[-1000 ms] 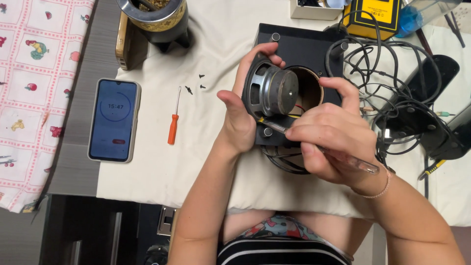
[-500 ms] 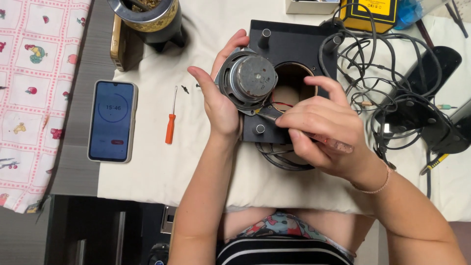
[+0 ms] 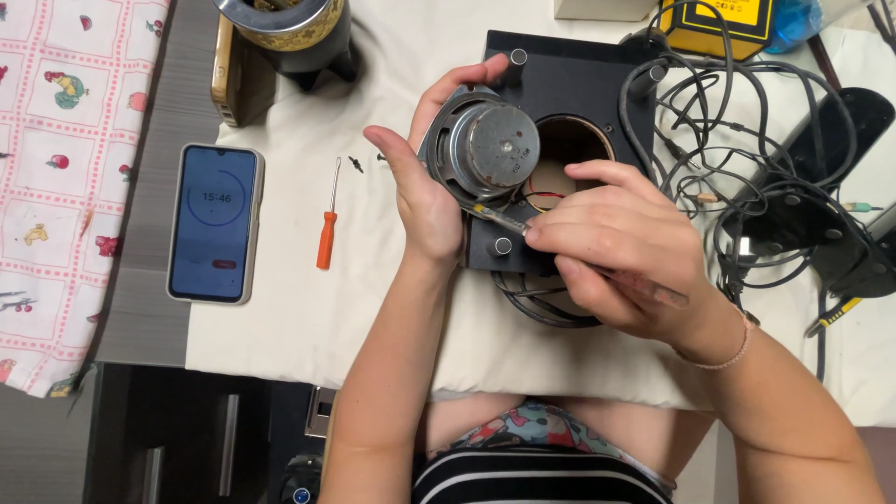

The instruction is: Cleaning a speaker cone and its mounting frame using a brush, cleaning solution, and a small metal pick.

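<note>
A white cloth (image 3: 308, 308), soft and slightly creased, covered most of the worktop (image 3: 140, 308), whose bare grey wood-grain strip showed at the left, next to a pale quilted fabric (image 3: 56, 140) printed with small pictures in pink squares. On the cloth, far of centre, lay a flat black square panel (image 3: 579, 84) with a round hole in it and short cylindrical pegs at its corners; red wire showed inside the hole. To its right sprawled a tangle of black cables (image 3: 737, 177), smooth and rubbery.

The left hand (image 3: 425, 187) had its grip closed around the rim of a round speaker driver (image 3: 485, 149), held tilted over the panel's left edge, its dull metal magnet disc facing up inside a dark stamped frame. The right hand (image 3: 621, 247) pinched a slim clear-handled screwdriver (image 3: 499, 219), grip closed on it, the metal tip touching the driver's near rim.

At the far left stood a dark cylindrical container (image 3: 289, 28) with a gold-patterned band; its contents could not be made out. A smartphone (image 3: 215, 224) with a glowing blue screen lay at the cloth's left edge. Between it and the left hand lay a small orange-handled screwdriver (image 3: 327, 233), with tiny dark screws (image 3: 357, 164) just beyond it.
</note>
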